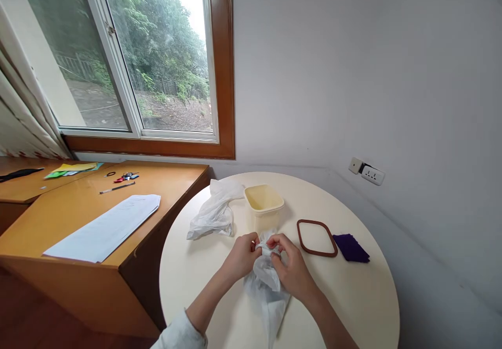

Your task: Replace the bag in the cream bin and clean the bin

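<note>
Both my hands meet over a thin white plastic bag (269, 281) in front of me on the round table. My left hand (243, 257) pinches the bunched upper part of the bag. From the other side, my right hand (289, 265) grips the same gathered plastic with its fingers curled. The lower part of the bag hangs crumpled toward me. Just beyond my hands stands a cream square bin (263, 210), open at the top. A second crumpled white plastic bag (215, 207) lies left of the bin.
Right of the bin lie a brown rounded-square frame (317, 238) and a folded dark purple cloth (351, 248). The round table (188, 276) stands beside a wooden desk (172, 173) bearing paper sheets (105, 228), a pen (116, 188) and keys (126, 177). A wall socket (372, 175) is at right.
</note>
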### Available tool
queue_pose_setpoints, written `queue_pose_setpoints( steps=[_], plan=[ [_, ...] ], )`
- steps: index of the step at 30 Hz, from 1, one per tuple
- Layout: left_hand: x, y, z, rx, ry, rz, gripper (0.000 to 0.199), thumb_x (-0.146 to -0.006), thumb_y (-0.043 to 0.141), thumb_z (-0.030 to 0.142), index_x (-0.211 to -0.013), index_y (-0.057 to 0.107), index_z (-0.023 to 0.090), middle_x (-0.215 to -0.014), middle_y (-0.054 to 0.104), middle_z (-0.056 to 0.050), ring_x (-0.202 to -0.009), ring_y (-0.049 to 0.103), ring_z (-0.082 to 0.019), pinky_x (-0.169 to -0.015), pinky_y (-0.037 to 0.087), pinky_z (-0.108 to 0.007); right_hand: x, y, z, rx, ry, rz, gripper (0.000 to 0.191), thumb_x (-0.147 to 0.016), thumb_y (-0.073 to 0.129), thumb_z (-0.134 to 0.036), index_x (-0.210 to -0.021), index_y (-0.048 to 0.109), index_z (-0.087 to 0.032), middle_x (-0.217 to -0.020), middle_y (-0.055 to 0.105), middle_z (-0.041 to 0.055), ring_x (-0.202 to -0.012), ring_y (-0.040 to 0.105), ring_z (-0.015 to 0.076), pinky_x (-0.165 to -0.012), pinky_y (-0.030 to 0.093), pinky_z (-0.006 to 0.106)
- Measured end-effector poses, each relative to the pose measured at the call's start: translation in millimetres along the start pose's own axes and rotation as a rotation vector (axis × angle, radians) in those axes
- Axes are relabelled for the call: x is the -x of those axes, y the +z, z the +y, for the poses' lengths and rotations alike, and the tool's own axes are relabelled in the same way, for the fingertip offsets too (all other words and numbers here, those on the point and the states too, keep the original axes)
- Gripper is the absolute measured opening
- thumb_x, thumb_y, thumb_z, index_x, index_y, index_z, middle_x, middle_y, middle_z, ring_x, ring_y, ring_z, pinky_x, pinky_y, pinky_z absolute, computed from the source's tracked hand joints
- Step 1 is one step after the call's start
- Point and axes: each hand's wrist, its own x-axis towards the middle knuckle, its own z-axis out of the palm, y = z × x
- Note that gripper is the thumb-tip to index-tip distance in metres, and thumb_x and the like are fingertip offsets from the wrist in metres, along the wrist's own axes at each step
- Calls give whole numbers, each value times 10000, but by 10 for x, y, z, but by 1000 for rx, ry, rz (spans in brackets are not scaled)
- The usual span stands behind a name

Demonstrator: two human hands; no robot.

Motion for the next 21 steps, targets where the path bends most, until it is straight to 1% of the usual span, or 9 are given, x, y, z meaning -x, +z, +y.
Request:
queue_pose_setpoints(
  steps=[2,4,9,13,16,19,21],
  plan=[
    [-6,7,20,-8,-4,8,110,-607,465,138,-533,393,176,-455,330,81,-475,279,-68,-444,163,-203,-13,1,-9,28,12,-23,79,-774,456,-161,-799,509,-213,-829,550,7,-786,518,151,-707,402,261],
    [-13,23,19,-1,-16,11,113,-596,453,125,-524,383,176,-453,316,80,-479,274,-69,-445,159,-205,-23,16,24,62,43,-40,29,-766,489,-188,-749,496,-210,-786,538,0,-742,509,148,-668,392,259],
    [-28,84,-37,94,-78,-34,61,-600,406,129,-569,392,179,-456,371,71,-452,335,-69,-426,189,-189,-27,54,118,127,110,-77,65,-706,535,-172,-714,483,-209,-713,516,-22,-701,487,144,-660,376,256],
    [-43,109,-65,191,-130,-57,48,-609,382,144,-626,403,183,-436,404,70,-417,337,-67,-407,209,-179,-6,46,79,138,146,-102,57,-718,530,-218,-739,477,-219,-678,483,-34,-668,459,142,-633,363,249],
    [-46,106,-62,241,-150,-54,153,-595,377,131,-729,422,188,-409,407,87,-390,329,-72,-397,226,-179,23,37,20,99,169,-133,72,-713,524,-230,-772,483,-226,-707,495,-29,-696,466,150,-630,364,244],
    [-40,99,-58,293,-148,-58,284,-587,378,115,-854,407,206,-394,407,109,-374,333,-82,-393,235,-179,52,45,-12,87,138,-143,116,-677,480,-153,-768,491,-223,-729,518,-23,-718,466,153,-639,359,241],
    [-32,96,-58,329,-118,-71,294,-592,384,113,-869,410,209,-405,389,114,-378,298,-76,-393,207,-177,55,54,-10,100,126,-118,149,-640,442,-105,-733,479,-215,-712,510,-25,-714,457,150,-641,350,237]
  ],
)
